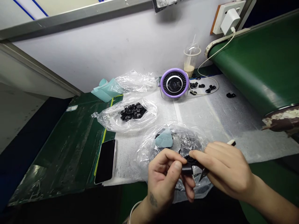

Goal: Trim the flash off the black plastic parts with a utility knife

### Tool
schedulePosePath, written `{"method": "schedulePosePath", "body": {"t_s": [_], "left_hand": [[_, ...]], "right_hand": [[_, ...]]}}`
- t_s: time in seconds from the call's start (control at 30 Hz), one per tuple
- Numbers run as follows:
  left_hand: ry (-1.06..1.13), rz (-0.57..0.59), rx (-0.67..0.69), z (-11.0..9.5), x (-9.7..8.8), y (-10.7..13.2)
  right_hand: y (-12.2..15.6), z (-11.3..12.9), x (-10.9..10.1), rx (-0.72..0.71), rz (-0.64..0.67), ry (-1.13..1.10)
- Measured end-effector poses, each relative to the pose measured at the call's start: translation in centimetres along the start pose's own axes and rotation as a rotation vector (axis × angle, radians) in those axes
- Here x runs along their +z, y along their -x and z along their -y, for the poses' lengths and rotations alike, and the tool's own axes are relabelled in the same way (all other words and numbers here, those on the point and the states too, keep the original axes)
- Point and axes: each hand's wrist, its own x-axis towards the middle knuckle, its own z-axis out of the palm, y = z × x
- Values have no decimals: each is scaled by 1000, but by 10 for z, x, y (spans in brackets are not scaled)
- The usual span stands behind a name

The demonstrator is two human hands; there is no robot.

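My left hand point(165, 177) pinches a small black plastic part point(187, 169) between thumb and forefinger, its other fingers curled below. Close against it, my right hand point(226, 166) is closed, with its fingertips at the round black end point(191, 160) of the part. A pointed metal blade point(203, 175) sticks out under the right fingers, and a pale handle end point(231, 142) shows behind that hand; the grip between is hidden. Beneath both hands lies an open clear plastic bag point(147, 158) holding black parts and a light-blue piece point(164, 138).
Another clear bag point(107, 119) with many black parts point(133, 112) lies behind on the left. Near the left edge rests a phone point(105, 161). A purple fan point(174, 83), a plastic cup point(192, 57), loose black parts point(210, 89) and a white cable point(218, 84) are at the back. A green conveyor belt point(257, 62) flanks the right.
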Motion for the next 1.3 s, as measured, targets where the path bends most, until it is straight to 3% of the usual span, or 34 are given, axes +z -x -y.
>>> {"method": "schedulePosePath", "body": {"t_s": [0.2, 0.47, 0.57, 0.63, 0.73, 0.8, 0.9, 1.03, 1.13, 1.23, 1.3], "left_hand": [[36, 69, 16, -4, 0, 2], [252, 144, -243, -10, -10, -1], [154, 116, -250, -10, -12, -3], [-139, 29, -54, -11, -13, -3], [-875, -86, 545, -14, -18, -2], [-1309, -43, 857, -17, -21, -2], [-1591, 101, 960, -20, -23, -4], [-1386, 199, 861, -23, -20, -7], [-1198, 164, 761, -23, -16, -7], [-1163, 139, 706, -23, -12, -5], [-1177, 142, 697, -23, -11, -4]], "right_hand": [[-3, 2, -1, 123, 70, -183], [-3, -1, -5, 4, 60, -72], [-5, -1, -9, 57, 97, -208], [-7, 0, -12, 247, 154, -389], [-14, 3, -15, 632, 276, -684], [-19, 5, -15, 760, 334, -888], [-23, 8, -13, 791, 385, -1092], [-21, 11, -19, 707, 440, -952], [-20, 13, -25, 445, 311, -522], [-22, 14, -27, 160, 175, -106], [-25, 15, -26, 53, 139, 66]]}}
